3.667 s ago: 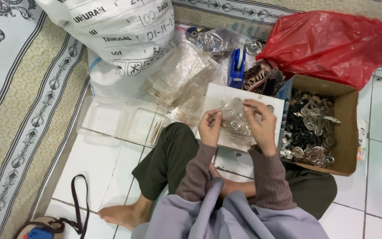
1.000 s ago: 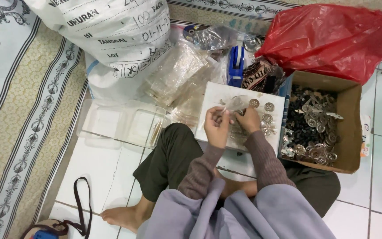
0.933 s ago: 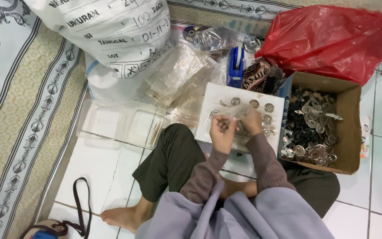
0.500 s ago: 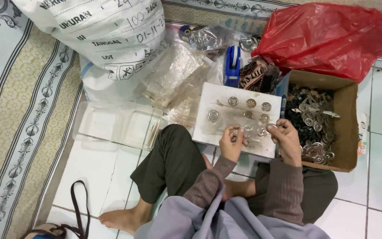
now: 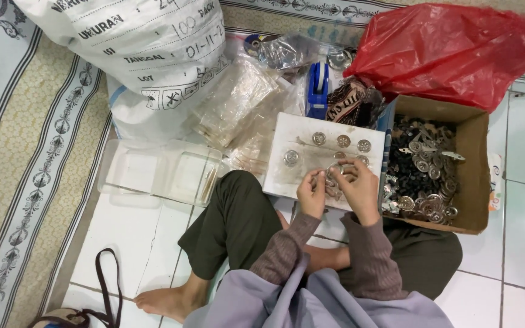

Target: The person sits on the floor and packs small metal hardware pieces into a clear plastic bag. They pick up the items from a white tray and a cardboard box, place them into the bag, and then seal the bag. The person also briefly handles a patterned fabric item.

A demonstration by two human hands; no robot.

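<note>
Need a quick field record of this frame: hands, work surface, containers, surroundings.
left hand: pinching a small round metal piece over the board
right hand: on the same piece, fingers closed
white board: rests on lap, several round metal discs in rows
cardboard box: right of board, full of metal parts
red plastic bag: behind box
white sack: upper left
clear tray: on tile, left of knee

The tray (image 5: 293, 130) lies on the floor (image 5: 135, 243) before the knees, discs (image 5: 341, 141) on it; the cardboard box (image 5: 475, 176) sits at its three o'clock; the sack (image 5: 135, 54) at ten o'clock; the plastic bag (image 5: 451, 48) at one o'clock.
</note>
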